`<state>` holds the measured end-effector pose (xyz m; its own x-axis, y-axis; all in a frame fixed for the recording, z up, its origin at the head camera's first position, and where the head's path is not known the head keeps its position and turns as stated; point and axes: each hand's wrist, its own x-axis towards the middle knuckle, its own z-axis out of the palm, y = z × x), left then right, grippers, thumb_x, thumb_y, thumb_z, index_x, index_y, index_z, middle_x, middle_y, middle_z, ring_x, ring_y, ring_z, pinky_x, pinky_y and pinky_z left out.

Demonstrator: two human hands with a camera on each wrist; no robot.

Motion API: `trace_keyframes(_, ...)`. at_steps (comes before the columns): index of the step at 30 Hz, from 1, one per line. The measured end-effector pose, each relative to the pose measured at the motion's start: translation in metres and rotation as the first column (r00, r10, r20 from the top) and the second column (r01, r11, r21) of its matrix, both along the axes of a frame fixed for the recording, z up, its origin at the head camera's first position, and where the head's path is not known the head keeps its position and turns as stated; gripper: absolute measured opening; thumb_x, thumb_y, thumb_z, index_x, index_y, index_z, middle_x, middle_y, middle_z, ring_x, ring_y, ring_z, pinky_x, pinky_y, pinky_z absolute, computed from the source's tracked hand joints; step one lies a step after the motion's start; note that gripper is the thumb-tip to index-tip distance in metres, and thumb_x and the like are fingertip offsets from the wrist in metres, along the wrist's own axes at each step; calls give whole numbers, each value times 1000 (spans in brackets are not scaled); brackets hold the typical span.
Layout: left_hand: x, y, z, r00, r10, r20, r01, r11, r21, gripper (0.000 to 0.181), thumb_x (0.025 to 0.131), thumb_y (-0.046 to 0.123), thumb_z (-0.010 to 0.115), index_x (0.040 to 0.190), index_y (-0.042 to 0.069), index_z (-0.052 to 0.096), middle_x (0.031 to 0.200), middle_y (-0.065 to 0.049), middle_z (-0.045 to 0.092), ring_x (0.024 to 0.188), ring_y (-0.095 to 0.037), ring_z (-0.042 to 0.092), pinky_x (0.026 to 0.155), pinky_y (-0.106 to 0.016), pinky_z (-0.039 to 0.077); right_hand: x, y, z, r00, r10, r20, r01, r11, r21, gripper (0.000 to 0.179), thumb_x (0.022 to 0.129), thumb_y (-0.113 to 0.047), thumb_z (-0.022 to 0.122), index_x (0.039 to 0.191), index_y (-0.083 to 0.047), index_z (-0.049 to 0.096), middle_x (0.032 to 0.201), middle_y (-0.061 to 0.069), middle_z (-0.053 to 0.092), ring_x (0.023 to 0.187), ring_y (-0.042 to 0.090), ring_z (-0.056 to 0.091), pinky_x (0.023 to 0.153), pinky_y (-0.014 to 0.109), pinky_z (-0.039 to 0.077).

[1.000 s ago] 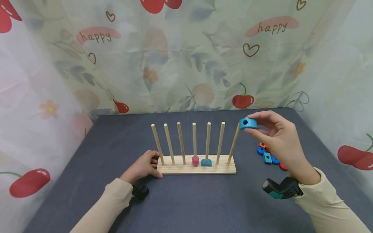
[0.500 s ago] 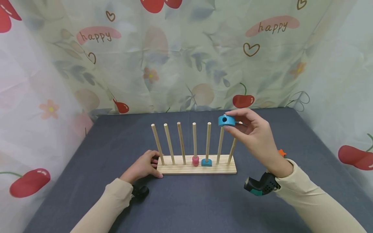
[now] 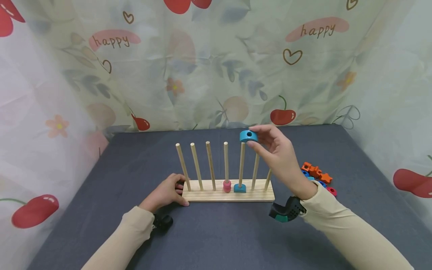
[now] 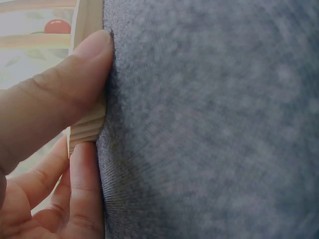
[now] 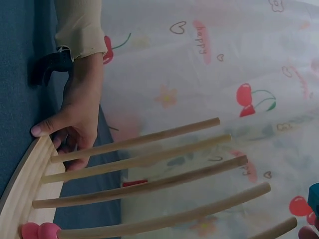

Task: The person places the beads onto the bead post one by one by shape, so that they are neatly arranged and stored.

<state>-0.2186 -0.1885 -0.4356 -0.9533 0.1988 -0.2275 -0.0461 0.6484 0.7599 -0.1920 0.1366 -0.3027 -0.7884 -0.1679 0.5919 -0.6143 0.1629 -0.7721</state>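
In the head view my right hand (image 3: 278, 152) pinches a blue block with a hole (image 3: 248, 136) between thumb and fingers. The block is at the top of the fifth peg (image 3: 242, 163) from the left. My left hand (image 3: 167, 191) grips the left end of the wooden peg board (image 3: 202, 195); in the left wrist view its thumb (image 4: 75, 79) presses the board's edge. A pink bead-like piece (image 3: 227, 186) sits at the foot of the fourth peg (image 3: 226, 161). Below the held block, a blue half-round block (image 3: 240, 188) is on the fifth peg's base.
Orange star pieces (image 3: 326, 178), blue pieces and a red ring (image 3: 332, 191) lie in a pile on the dark cloth to the right, partly behind my right forearm. Several bare pegs (image 3: 182, 165) stand upright on the board. A patterned curtain (image 3: 202, 75) hangs behind the table.
My right hand has moved left with the blue block, from beside the rightmost peg to over the fifth peg. My left hand has stayed on the board.
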Motion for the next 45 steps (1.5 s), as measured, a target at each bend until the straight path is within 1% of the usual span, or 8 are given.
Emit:
trace_keyframes(5, 0, 1, 0, 1000, 1, 1, -1, 1000, 0, 83, 58, 2, 92, 130, 0, 51, 126, -15, 47, 108, -28, 59, 88, -37, 55, -3, -6, -10, 999, -23, 42, 23, 1000, 3, 35, 90, -1, 65, 124, 0, 57, 107, 7, 62, 89, 9, 59, 73, 15, 50)
trace_keyframes(9, 0, 2, 0, 1000, -9, -3, 9, 1000, 5, 83, 59, 3, 92, 131, 0, 51, 126, -15, 47, 108, -27, 59, 87, -37, 55, -5, -9, -19, 997, -34, 66, 34, 999, -1, 36, 91, -2, 65, 125, 0, 56, 105, 8, 59, 86, 11, 56, 69, 15, 48)
trace_keyframes(15, 0, 1, -1, 1000, 1, -1, -1, 1000, -4, 83, 58, 3, 92, 131, 0, 51, 126, -15, 47, 108, -27, 59, 87, -37, 55, -6, -13, -29, 995, 15, 102, -8, 998, -70, 37, 91, 1, 63, 126, 4, 51, 110, 4, 52, 87, 12, 51, 72, 14, 48)
trace_keyframes(21, -1, 0, -2, 1000, 10, 1, -10, 1000, -11, 83, 58, 3, 92, 130, 1, 51, 126, -14, 47, 108, -26, 59, 88, -37, 55, -7, -13, -41, 984, 71, 164, -56, 994, -95, 35, 93, -1, 60, 126, 4, 48, 112, 0, 54, 96, 8, 56, 83, 16, 52)
trace_keyframes(25, -1, 0, -2, 1000, 11, 0, -11, 1000, -11, 83, 58, 3, 92, 130, 1, 52, 125, -13, 48, 107, -26, 59, 88, -37, 55, -8, -11, -51, 974, 87, 209, -67, 993, -100, 35, 94, -2, 60, 126, 4, 48, 110, -2, 56, 97, 7, 57, 85, 16, 51)
trace_keyframes(31, -1, 0, -3, 1000, 7, -3, -7, 1000, -16, 83, 57, 4, 93, 129, 1, 52, 125, -13, 48, 106, -25, 60, 87, -37, 55, -8, -10, -69, 960, 68, 272, -50, 996, -73, 34, 94, -4, 60, 125, 4, 49, 106, 3, 57, 96, 9, 56, 84, 17, 50)
trace_keyframes(37, -2, 0, -3, 1000, 5, -7, -5, 999, -32, 82, 57, 5, 93, 129, 2, 52, 124, -13, 48, 107, -25, 59, 88, -38, 54, -7, -9, -94, 947, 62, 315, -46, 997, -58, 34, 93, -2, 61, 124, 5, 50, 104, 5, 57, 95, 9, 56, 82, 16, 50)
trace_keyframes(45, -2, 1, -2, 1000, 3, -2, -4, 999, -34, 82, 58, 5, 93, 128, 1, 52, 123, -13, 48, 107, -25, 59, 89, -39, 54, -4, -8, -130, 908, -4, 420, -15, 999, 42, 33, 92, -9, 65, 121, 3, 54, 107, 16, 59, 96, 12, 54, 86, 20, 46)
